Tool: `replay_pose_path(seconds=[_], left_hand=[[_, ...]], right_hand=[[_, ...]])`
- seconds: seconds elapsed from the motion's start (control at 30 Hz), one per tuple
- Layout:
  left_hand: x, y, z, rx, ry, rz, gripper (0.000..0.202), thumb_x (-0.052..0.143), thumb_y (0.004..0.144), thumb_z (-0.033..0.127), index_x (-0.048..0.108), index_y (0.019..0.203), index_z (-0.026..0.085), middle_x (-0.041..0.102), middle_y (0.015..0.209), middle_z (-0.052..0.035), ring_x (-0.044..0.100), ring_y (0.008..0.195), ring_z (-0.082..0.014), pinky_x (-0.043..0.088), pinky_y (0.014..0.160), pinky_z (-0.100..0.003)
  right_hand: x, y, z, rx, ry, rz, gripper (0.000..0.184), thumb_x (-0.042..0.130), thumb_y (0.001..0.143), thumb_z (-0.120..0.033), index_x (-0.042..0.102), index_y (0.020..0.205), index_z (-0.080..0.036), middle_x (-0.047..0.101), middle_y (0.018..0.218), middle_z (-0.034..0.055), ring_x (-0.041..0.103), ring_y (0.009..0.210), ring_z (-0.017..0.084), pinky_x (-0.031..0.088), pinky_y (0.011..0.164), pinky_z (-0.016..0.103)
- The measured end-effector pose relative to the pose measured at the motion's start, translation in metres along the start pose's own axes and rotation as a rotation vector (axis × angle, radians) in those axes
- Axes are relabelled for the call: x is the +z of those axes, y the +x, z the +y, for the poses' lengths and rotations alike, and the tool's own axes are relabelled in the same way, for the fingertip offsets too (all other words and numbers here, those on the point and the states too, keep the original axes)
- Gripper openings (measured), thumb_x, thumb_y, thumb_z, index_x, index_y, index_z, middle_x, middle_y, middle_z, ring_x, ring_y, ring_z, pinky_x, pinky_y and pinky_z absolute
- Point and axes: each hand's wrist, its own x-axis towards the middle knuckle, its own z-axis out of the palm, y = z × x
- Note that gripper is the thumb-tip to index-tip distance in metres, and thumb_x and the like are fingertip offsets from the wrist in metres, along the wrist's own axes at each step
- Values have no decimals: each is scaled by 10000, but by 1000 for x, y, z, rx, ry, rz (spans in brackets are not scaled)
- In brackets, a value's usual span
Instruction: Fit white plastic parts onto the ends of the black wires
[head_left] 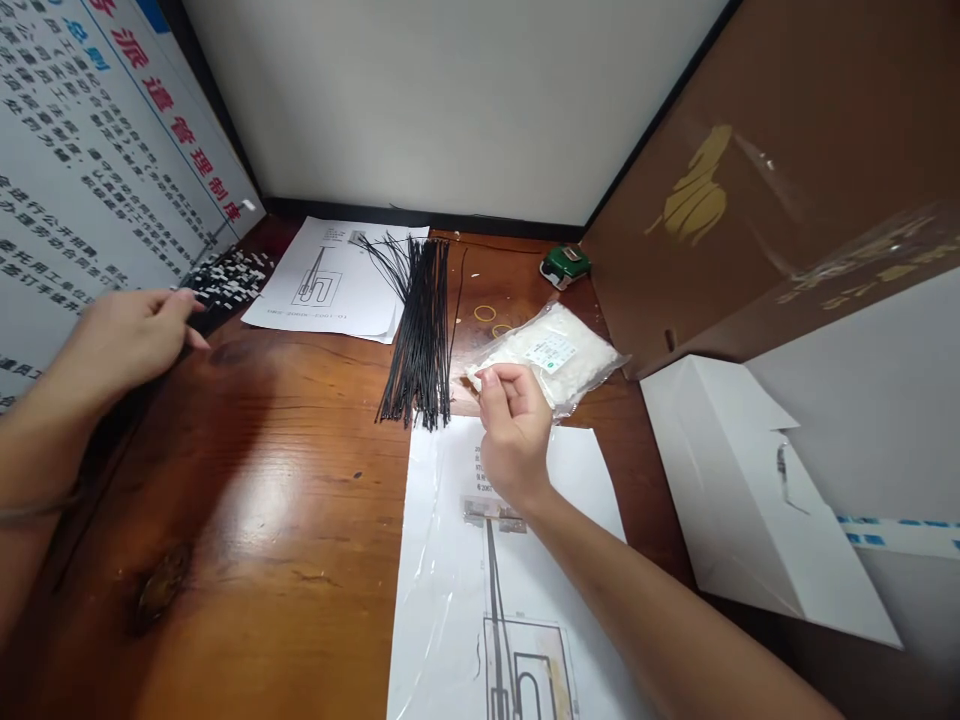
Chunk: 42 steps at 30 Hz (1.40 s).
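My left hand (142, 335) is at the left edge of the table, thumb and forefinger pinched on a thin black wire (217, 240) whose tip carries a small white connector (246, 204). Beside it lies a pile of white connectors (232, 278) on black wires. My right hand (516, 430) is closed in a pinch above the printed drawing (442, 560); what its fingertips hold, if anything, is too small to name. Just behind that hand lies a clear plastic bag of small white pieces (577, 345). A bundle of black wires (420, 340) rests to its left.
A second drawing sheet (289, 290) lies at the back left, partly under the wires. At the back right sits a green tape measure (565, 265). Yellow rubber bands (484, 313) lie near the bag. A brown box (750, 180) and a white box (735, 480) border the right side.
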Motion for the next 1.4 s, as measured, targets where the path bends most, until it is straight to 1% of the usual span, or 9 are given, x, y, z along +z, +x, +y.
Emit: replay_pose_path(seconds=[0.07,0.13,0.27,0.37,0.53,0.67,0.8,1.03,1.4], left_hand=[[-12,10,-1,209,230,184,186,682,819,210,597,654,194,358,304,90,573,567,-101,307,486,-164],[-9,12,3,384,451,302,105,701,783,189,602,752,204,457,392,82,639,847,-174,389,624,-214],[41,9,21,496,855,392,240,732,764,325,637,973,256,689,927,4,465,1203,-311,384,993,-383],[100,10,27,437,1126,131,314,589,853,229,615,1132,86,649,1132,-133,494,1170,-353,371,1017,-478],[186,30,16,452,1129,-212,303,443,884,121,679,1072,145,712,1048,-126,579,1019,-285,463,879,-399],[221,54,13,424,1160,-254,320,415,909,178,690,1059,111,700,1067,-171,591,1026,-300,470,854,-393],[238,72,18,346,1235,-267,419,467,900,334,678,1079,20,677,1076,-253,552,1106,-372,471,863,-432],[254,80,24,218,1352,-385,348,542,805,182,690,1088,45,675,1131,-233,554,1122,-342,459,904,-406],[243,75,23,197,1326,-366,430,453,892,330,681,1137,60,682,1123,-225,605,1100,-338,489,884,-386]], right_hand=[[-4,3,-5,-23,-22,31,138,504,905,-326,503,817,-220,329,538,-77,294,450,109,234,449,274],[-14,12,-11,-29,-98,81,120,516,893,-318,513,821,-221,269,495,-96,245,416,107,189,436,274],[-45,36,-23,27,-547,-1,124,591,809,-262,589,698,-206,305,450,-81,334,431,121,276,496,280],[-66,40,-21,48,-843,-59,118,603,778,-266,628,683,-201,375,442,-57,387,446,143,279,514,288],[-78,21,2,-239,-1009,30,154,546,795,-223,685,747,-179,502,557,8,477,564,183,285,536,294],[-81,16,18,-314,-1031,-64,190,571,810,-249,753,811,-194,535,573,24,477,590,192,298,545,292],[-79,17,18,-307,-1064,-75,254,576,838,-315,778,941,-200,545,578,29,477,595,187,301,546,283],[-71,16,10,-160,-1190,-94,254,556,854,-292,779,965,-241,608,623,29,533,642,178,275,550,265],[-69,18,15,-98,-1066,-59,221,552,833,-283,762,827,-212,694,696,36,586,655,184,336,591,282]])
